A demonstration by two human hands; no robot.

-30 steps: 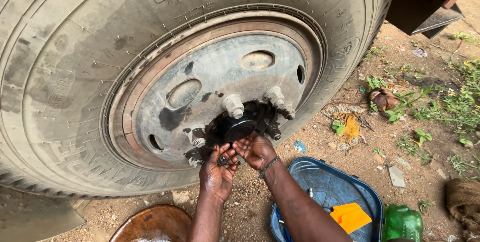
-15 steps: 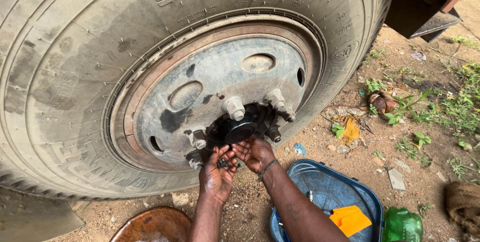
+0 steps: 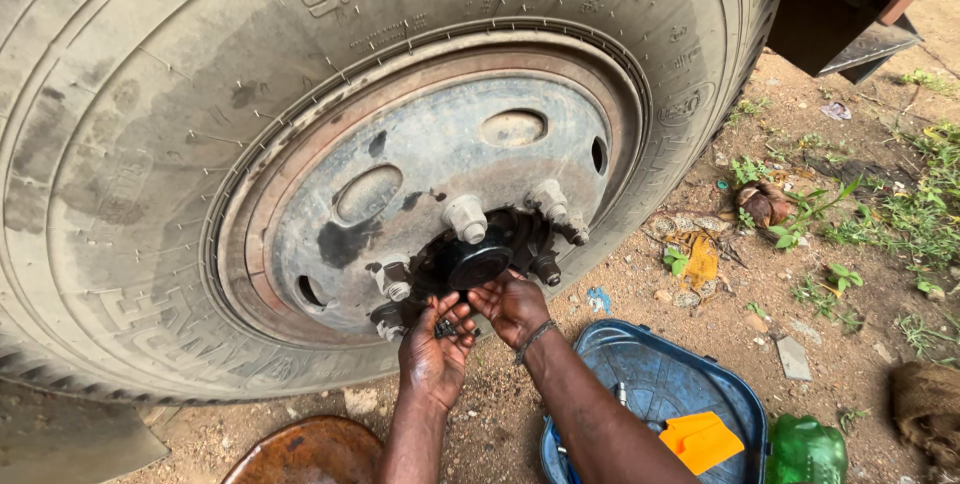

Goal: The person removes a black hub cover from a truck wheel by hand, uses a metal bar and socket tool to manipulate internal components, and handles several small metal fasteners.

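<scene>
Hub work under way at the wheel (image 3: 400, 174), low centre of the rim. Left hand (image 3: 437, 352) pinches a small dark bolt (image 3: 445, 327) at 6 o'clock of the black hub cap (image 3: 478, 264). Right hand (image 3: 515, 306) cups the cap's lower edge, fingers curled. Judged next: careful seating of the bolt. Blue basin (image 3: 650, 384) at 4 o'clock holds an orange piece (image 3: 700, 441) and a metal tool (image 3: 620, 394).

Bare forearms, bracelet (image 3: 534, 340) on right wrist
</scene>
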